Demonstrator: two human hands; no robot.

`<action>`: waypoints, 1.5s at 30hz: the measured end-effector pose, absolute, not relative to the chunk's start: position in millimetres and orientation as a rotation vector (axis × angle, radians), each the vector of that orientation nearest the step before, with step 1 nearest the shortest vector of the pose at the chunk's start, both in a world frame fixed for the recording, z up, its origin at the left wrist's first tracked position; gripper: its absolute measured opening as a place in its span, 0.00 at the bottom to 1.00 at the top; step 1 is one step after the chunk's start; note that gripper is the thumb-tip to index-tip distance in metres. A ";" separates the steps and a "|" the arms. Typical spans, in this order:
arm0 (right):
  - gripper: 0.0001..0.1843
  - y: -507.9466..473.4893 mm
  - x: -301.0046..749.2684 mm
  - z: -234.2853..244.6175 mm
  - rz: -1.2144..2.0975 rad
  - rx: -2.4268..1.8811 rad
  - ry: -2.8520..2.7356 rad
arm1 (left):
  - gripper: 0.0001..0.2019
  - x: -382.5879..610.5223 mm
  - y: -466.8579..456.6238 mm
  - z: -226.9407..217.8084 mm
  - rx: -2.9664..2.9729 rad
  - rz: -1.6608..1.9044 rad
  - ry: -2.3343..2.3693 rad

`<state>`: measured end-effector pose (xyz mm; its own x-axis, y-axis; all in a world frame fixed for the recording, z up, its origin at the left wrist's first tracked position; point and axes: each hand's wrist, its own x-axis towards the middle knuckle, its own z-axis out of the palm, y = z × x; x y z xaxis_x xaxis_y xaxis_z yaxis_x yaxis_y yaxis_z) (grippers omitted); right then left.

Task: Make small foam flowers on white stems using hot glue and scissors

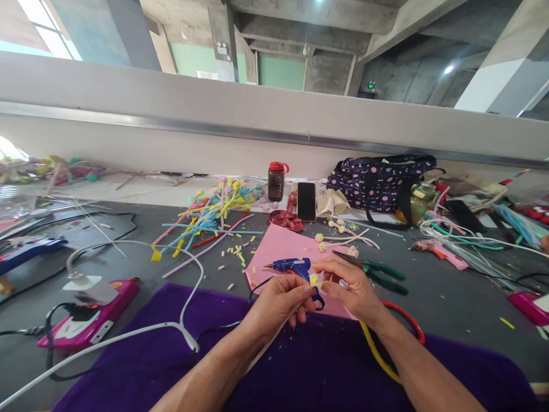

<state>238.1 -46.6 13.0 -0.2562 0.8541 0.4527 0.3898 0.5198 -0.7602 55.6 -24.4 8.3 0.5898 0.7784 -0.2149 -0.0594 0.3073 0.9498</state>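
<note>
My left hand (285, 297) pinches a small pale-yellow pipe cleaner flower (314, 280) near its base, and a long white stem (270, 343) runs down below that hand. From the other side, the thumb and fingers of my right hand (349, 286) close on the flower's edge; exactly what they grip is partly hidden. Just behind both hands a blue glue gun (288, 264) lies on a pink sheet (274, 246), partly covered by my fingers. Pliers with green handles (384, 273) lie beyond my right hand.
Purple cloth (180, 320) covers the near table edge. A pink power strip (94, 320) with a white charger and cables sits left. Coloured pipe cleaners (223, 200), a bottle (277, 180), a phone (306, 201) and a patterned bag (377, 183) stand or lie behind. Another glue gun (448, 254) lies right.
</note>
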 end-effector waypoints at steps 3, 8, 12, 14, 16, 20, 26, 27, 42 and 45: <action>0.14 -46.4 236.7 12.9 0.677 -1.038 -1.866 | 0.16 54.8 -24.5 8.9 1.137 0.640 0.767; 0.13 -47.3 234.0 12.1 0.688 -1.047 -1.858 | 0.16 54.7 -24.9 9.7 1.143 0.638 0.766; 0.16 -47.0 235.7 12.6 0.713 -1.047 -1.803 | 0.15 54.4 -23.8 9.1 1.139 0.636 0.759; 0.17 -48.5 237.3 14.2 0.721 -1.065 -1.685 | 0.15 53.2 -21.7 8.7 1.136 0.650 0.758; 0.16 -52.7 237.8 16.7 0.729 -1.106 -1.531 | 0.15 51.2 -18.5 8.4 1.104 0.680 0.755; 0.13 -65.3 233.9 22.9 0.761 -1.165 -1.422 | 0.14 46.6 -12.7 8.4 0.961 0.738 0.723; 0.12 -55.7 225.0 34.4 0.826 -1.205 -1.521 | 0.13 40.7 -14.1 12.2 0.866 0.749 0.596; 0.12 -49.2 223.6 36.7 0.861 -1.208 -1.506 | 0.13 40.0 -14.7 12.7 0.860 0.757 0.584; 0.17 -24.5 216.4 13.7 1.208 -0.977 -1.390 | 0.10 42.8 -13.9 11.1 0.820 0.710 0.597; 0.18 -25.4 217.1 12.9 1.190 -0.938 -1.421 | 0.10 43.8 -13.6 10.3 0.841 0.702 0.619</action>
<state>217.1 -25.4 12.9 -0.1827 0.9596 0.2141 -0.0423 0.2098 -0.9768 43.8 -13.6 10.3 0.6168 0.7586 -0.2099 -0.3032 0.4751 0.8260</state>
